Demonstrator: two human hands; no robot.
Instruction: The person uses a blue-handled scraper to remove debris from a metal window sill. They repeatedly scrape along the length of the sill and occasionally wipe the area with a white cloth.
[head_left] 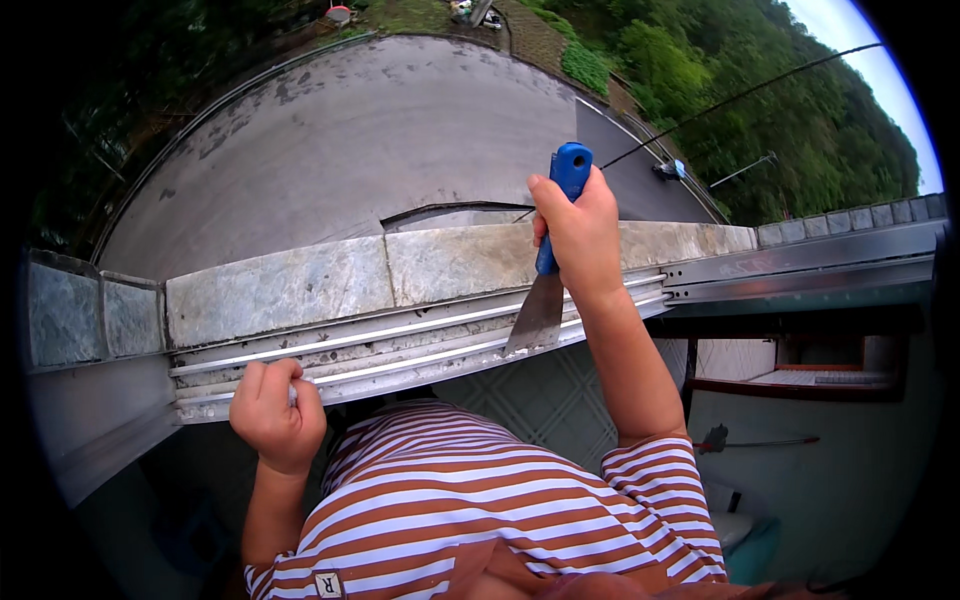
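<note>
My right hand (580, 235) is wrapped round the blue handle of a putty knife (537, 318). Its wide metal blade points down, and the edge meets the inner rails of a metal sliding-window track (425, 345). Dirt and pale crumbs lie in the grooves of this track. At the track's left end my left hand (278, 415) is closed in a fist. A small whitish bit shows between its fingers, too little to name.
A stone-tiled ledge (290, 272) runs along the outer side of the track. Metal frame sides rise at left (105, 430) and right (800, 265). Beyond and below lies a grey road (330, 130), and a dark cable (740, 98) crosses at upper right.
</note>
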